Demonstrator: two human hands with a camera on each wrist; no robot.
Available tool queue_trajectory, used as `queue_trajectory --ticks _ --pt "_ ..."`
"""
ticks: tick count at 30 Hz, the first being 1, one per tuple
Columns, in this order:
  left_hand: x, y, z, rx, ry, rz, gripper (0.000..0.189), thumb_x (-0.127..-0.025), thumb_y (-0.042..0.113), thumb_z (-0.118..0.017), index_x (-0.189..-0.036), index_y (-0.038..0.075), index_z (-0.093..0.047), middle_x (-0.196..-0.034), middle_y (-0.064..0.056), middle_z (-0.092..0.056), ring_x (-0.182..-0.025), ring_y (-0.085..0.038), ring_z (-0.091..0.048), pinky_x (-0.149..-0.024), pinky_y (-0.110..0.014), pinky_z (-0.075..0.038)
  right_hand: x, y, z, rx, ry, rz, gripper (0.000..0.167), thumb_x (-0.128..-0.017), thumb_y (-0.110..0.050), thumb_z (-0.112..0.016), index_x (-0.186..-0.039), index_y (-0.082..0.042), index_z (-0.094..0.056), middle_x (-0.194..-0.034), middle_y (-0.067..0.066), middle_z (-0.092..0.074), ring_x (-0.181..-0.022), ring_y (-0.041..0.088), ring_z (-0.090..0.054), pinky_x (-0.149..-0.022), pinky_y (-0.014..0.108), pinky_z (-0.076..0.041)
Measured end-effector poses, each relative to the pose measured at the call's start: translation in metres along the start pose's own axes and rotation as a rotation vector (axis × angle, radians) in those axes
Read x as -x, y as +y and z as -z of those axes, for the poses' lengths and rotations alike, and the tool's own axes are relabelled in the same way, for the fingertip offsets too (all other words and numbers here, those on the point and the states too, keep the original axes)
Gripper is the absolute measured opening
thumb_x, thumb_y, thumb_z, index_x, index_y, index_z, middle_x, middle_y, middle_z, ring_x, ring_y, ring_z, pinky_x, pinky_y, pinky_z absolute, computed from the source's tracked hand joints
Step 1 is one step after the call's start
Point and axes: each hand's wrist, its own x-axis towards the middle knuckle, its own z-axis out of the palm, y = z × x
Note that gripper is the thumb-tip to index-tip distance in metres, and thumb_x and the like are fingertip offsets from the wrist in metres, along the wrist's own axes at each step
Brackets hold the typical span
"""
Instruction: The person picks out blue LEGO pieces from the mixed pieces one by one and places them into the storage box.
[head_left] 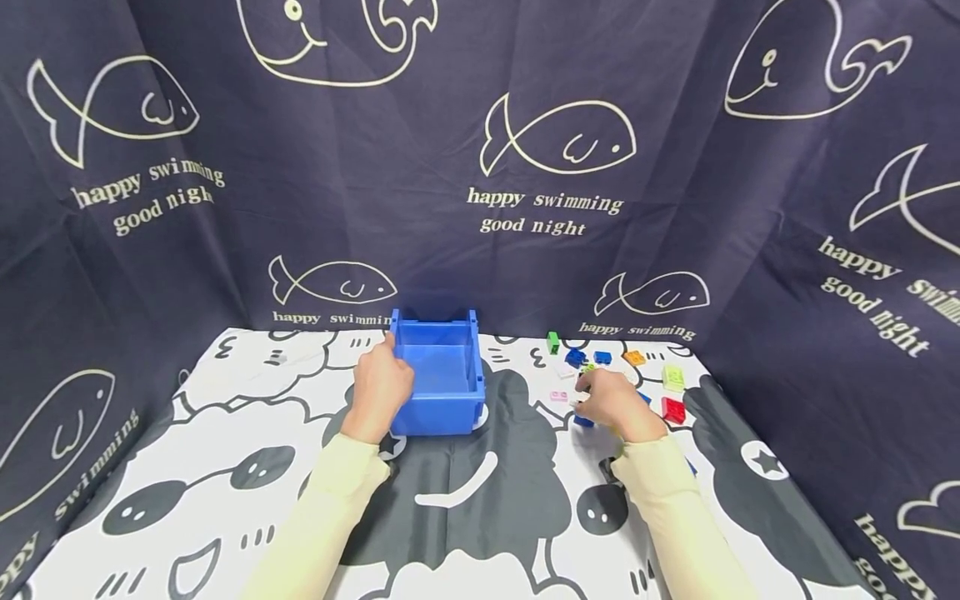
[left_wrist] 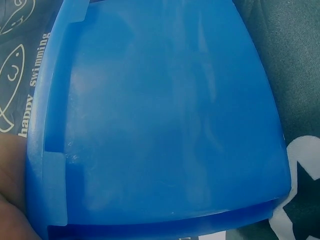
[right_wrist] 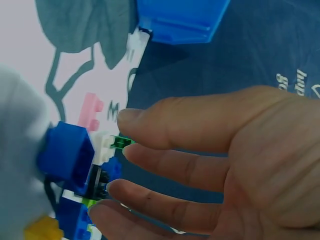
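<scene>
An open-topped blue bin [head_left: 438,417] stands on the patterned cloth. My left hand [head_left: 381,387] holds its left wall at the rim; most of that hand is out of the left wrist view, where the bin's smooth side [left_wrist: 170,115] fills the picture. Over the scattered toy bricks on the right is my right hand [head_left: 611,402], its fingers loosely extended and nothing between thumb and fingertips. Close to those fingertips in the right wrist view are a blue brick [right_wrist: 67,152], a white brick [right_wrist: 103,147], a green brick [right_wrist: 121,142] and a black piece [right_wrist: 98,182]. A pink brick [right_wrist: 90,112] lies beyond.
Around the right hand lie a red brick [head_left: 673,409], a pale yellow-green brick [head_left: 672,377], an orange brick [head_left: 634,357] and several others. A dark curtain [head_left: 435,208] with fish drawings rises behind the cloth and along both sides.
</scene>
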Motion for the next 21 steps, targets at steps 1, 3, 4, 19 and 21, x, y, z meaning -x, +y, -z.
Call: queue_trajectory --ticks 1,3,4,19,21 --pt "0.000 0.000 0.000 0.000 0.000 0.000 0.058 -0.087 0.004 -0.053 -0.144 -0.005 -0.057 -0.122 -0.038 -0.065 -0.105 -0.056 -0.066 -0.088 -0.060 -0.052 -0.001 0.001 -0.002 0.001 0.003 -0.005 0.037 -0.075 -0.012 -0.078 -0.110 0.000 -0.075 -0.109 0.020 -0.073 -0.092 0.032 -0.064 -0.090 0.052 -0.052" --pt "-0.001 0.000 0.001 0.003 -0.002 0.005 0.058 -0.087 0.004 -0.052 -0.145 -0.005 -0.056 -0.124 -0.038 -0.064 -0.106 -0.055 -0.066 -0.089 -0.060 -0.051 -0.003 0.002 -0.005 -0.001 0.004 -0.014 0.034 -0.073 -0.011 -0.078 -0.105 -0.001 -0.076 -0.105 0.018 -0.072 -0.090 0.032 -0.063 -0.087 0.051 -0.052" --pt "-0.001 0.000 0.001 0.003 -0.005 0.007 0.059 -0.087 0.004 -0.052 -0.145 -0.005 -0.055 -0.125 -0.037 -0.064 -0.107 -0.055 -0.066 -0.089 -0.060 -0.051 -0.003 0.002 -0.007 -0.001 0.003 -0.017 0.031 -0.072 -0.010 -0.078 -0.102 -0.002 -0.075 -0.102 0.017 -0.072 -0.089 0.031 -0.063 -0.085 0.051 -0.052" --pt "-0.002 -0.002 0.000 0.008 -0.001 -0.007 0.059 -0.087 0.003 -0.052 -0.145 -0.006 -0.055 -0.124 -0.037 -0.065 -0.106 -0.054 -0.066 -0.089 -0.059 -0.052 -0.006 0.004 -0.020 -0.032 -0.001 -0.020 0.016 -0.066 -0.001 -0.072 -0.078 -0.010 -0.066 -0.076 0.005 -0.061 -0.071 0.023 -0.055 -0.060 0.034 -0.042" --pt "-0.002 -0.002 0.000 0.011 -0.007 0.000 0.059 -0.087 0.004 -0.051 -0.145 -0.005 -0.055 -0.125 -0.037 -0.065 -0.106 -0.054 -0.067 -0.089 -0.059 -0.052 -0.006 0.004 -0.022 -0.038 -0.006 -0.013 0.016 -0.066 0.000 -0.072 -0.078 -0.009 -0.067 -0.075 0.005 -0.061 -0.069 0.023 -0.055 -0.059 0.033 -0.042"
